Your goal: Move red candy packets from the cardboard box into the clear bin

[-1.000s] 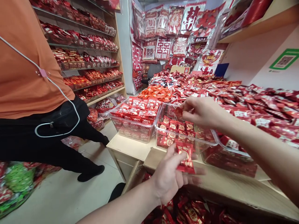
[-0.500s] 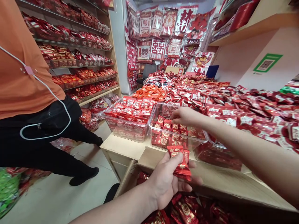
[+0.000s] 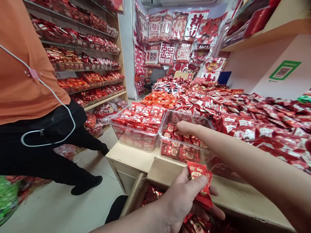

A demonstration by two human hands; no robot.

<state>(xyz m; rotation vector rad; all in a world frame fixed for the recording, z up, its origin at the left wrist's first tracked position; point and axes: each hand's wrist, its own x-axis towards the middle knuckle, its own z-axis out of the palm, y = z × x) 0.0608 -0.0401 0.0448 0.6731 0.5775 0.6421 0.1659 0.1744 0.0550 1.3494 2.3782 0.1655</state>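
Through the head camera I see my left hand (image 3: 183, 195) above an open carton (image 3: 165, 170), thumb pinching at least one red packet (image 3: 194, 168) against the fingers, other fingertips poking out beyond it. My right hand (image 3: 186, 128) reaches into a clear tub (image 3: 163, 127) of red sweets (image 3: 170, 128) on the tabletop (image 3: 136, 157); its fingers are mostly hidden, so I cannot tell whether they hold anything. A person (image 3: 31, 94) in orange stands to the left.

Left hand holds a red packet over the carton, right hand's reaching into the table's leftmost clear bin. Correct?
Not quite: head view shows the right hand reaching into the next bin rightward. The left hand does hold a red packet over the carton.
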